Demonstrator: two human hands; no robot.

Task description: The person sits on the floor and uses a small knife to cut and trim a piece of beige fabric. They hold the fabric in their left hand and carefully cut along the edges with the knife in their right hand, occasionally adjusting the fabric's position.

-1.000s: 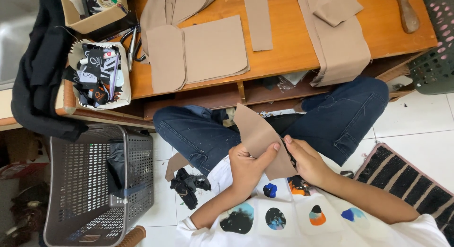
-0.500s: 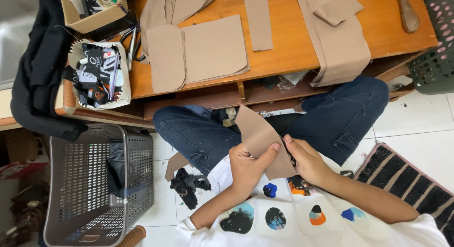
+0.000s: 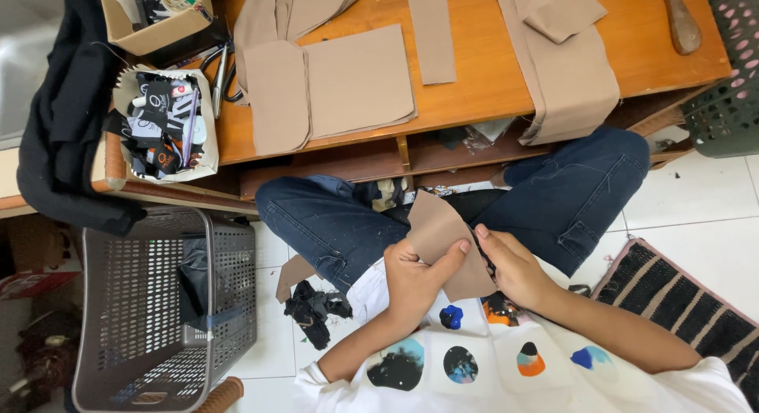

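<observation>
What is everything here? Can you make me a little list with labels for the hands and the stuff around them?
left hand: holds the tan fabric piece, thumb on top
right hand: grips the same piece from the other side
lap: legs in blue jeans, crossed on the floor
wooden table: carries more tan fabric pieces
grey basket: stands on the floor beside the left leg
black scraps: lie on the floor tiles

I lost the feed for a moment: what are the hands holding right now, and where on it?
Both hands grip one tan fabric piece over the lap: left hand at its lower left edge, thumb on top; right hand at its lower right edge.
</observation>
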